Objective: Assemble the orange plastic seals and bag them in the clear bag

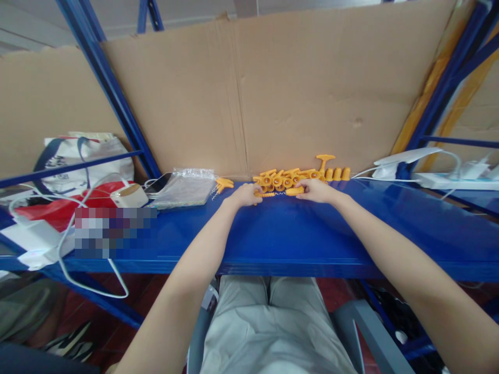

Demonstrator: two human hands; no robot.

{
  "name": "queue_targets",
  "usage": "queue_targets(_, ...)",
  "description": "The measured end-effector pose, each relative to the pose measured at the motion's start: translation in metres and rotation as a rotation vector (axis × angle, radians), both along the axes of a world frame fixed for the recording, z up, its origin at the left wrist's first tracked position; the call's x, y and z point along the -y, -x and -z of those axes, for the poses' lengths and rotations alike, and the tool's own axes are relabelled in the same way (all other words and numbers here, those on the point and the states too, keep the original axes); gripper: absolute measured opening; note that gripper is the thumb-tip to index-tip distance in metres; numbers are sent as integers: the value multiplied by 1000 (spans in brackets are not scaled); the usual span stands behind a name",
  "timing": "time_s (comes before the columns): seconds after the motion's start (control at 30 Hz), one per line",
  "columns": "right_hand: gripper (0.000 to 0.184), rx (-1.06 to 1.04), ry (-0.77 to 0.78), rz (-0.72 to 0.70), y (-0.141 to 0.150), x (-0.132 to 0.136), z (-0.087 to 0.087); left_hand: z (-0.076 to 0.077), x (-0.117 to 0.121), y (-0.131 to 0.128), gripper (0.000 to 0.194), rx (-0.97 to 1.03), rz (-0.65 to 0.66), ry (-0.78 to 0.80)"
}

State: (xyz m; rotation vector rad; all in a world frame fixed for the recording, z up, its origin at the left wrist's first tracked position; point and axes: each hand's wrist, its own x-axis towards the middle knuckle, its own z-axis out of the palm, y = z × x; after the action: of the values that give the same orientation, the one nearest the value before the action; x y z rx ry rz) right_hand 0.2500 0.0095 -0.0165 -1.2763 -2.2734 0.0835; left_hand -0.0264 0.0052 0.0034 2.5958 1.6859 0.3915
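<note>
My left hand (247, 195) is closed on the handle end of a yellow corkscrew (268, 195), whose ribbed shaft and thin metal spiral point right. Opposite it, my right hand (316, 191) pinches a smooth yellow sleeve (294, 191) close to the spiral's tip. Whether the tip touches the sleeve I cannot tell. Just behind both hands lies a heap of yellow parts (287, 182) with round open ends. To the left, several yellow handles with metal spirals (224, 184) rest together. A T-shaped yellow piece (324, 162) stands at the right, beside a row of upright yellow sleeves (337, 174).
The blue shelf (296, 234) backs onto a cardboard sheet (312, 88). On the left are a clear plastic bag (183, 189), a white adapter (128, 196), cables and a cloth bag (89, 161). A white power strip (440, 179) lies right. Another person's leg (31, 309) shows lower left.
</note>
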Motion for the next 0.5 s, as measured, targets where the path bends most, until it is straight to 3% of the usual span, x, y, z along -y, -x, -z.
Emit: queue_targets(0.5, 24, -73, -94, -95, 22, 6, 1, 6, -3, -6, 31, 44, 148, -71)
